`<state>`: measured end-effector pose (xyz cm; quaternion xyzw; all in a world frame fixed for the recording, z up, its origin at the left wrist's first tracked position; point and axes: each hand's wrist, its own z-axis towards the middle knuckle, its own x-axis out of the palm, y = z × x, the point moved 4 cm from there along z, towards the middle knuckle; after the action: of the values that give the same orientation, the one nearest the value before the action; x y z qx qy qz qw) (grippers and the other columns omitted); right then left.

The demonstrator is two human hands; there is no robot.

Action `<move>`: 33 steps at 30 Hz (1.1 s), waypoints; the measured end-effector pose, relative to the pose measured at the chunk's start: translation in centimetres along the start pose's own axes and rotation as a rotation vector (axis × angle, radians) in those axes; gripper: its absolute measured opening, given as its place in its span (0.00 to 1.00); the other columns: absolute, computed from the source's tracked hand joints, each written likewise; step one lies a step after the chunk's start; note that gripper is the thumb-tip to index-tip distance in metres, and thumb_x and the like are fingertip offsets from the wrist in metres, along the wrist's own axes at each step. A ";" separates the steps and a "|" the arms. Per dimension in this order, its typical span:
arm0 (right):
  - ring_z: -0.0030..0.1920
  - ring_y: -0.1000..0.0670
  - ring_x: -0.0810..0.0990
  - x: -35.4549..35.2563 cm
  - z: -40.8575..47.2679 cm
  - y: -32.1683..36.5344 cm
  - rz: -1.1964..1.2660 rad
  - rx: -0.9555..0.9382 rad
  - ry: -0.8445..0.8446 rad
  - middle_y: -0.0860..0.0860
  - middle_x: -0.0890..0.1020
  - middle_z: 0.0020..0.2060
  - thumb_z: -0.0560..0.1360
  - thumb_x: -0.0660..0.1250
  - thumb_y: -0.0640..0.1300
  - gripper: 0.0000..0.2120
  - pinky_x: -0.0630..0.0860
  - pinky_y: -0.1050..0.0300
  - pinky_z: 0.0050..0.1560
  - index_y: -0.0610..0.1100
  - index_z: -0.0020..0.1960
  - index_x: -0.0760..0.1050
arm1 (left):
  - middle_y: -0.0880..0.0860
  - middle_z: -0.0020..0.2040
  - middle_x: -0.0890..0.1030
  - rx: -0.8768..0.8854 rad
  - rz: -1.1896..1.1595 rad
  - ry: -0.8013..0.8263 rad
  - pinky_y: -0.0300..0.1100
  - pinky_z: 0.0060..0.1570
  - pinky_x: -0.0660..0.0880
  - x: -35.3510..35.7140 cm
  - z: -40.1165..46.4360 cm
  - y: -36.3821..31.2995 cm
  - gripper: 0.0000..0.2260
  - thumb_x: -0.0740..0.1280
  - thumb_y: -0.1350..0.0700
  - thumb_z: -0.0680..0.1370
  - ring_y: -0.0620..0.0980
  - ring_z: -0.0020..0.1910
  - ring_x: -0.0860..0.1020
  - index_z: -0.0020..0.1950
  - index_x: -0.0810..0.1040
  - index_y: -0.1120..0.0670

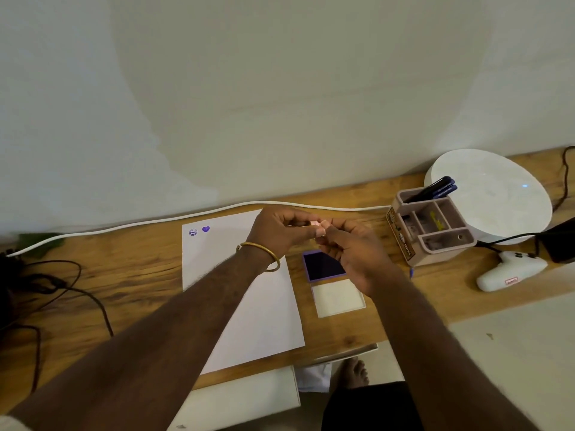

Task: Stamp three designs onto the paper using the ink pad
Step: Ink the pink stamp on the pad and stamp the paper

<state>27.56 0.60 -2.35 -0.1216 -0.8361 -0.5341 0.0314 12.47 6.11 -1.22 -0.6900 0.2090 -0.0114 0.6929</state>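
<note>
Two purple prints, a round face point(193, 232) and a heart point(205, 229), are already sitting at the far left corner of the white paper sheet point(264, 306), so by my reading one design is remaining. In the head view, the only one, both hands are meeting above the wooden tabletop point(124, 275), at about twelve o'clock from the open purple ink pad point(323, 266); its pale lid point(337, 297) is lying at six o'clock of the pad, touching it.

The left hand point(280, 230), wearing a gold bangle point(259, 255), is pinching a small pinkish stamp block point(315, 223) between thumb and fingertips. The right hand point(348, 244) is pinching a second small pinkish piece point(325, 225) just beside it; whether the two are touching I cannot tell. Both forearms are reaching forward and converging, wrists raised off the surface, each grip pressed together on its piece.

To do this step well, the chosen stamp should be turned face down, pressed flat onto the pad, then set on bare paper at three o'clock of the heart, without rocking, or the print may be smearing.

At two o'clock, a beige desk organiser point(432, 231) is holding dark pens point(435, 189).
</note>
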 end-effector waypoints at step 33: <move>0.52 0.49 0.81 -1.7 2.1 -2.7 0.548 0.070 0.272 0.40 0.81 0.59 0.75 0.67 0.35 0.19 0.80 0.59 0.54 0.41 0.66 0.76 | 0.40 0.38 0.81 0.183 0.260 -0.024 0.28 0.34 0.70 1.5 0.1 -1.2 0.14 0.77 0.49 0.68 0.40 0.33 0.76 0.52 0.84 0.48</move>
<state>28.69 1.11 -5.89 -0.2689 -0.7781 -0.4880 0.2900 14.25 5.73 -0.48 -0.5911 0.2866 0.0678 0.7509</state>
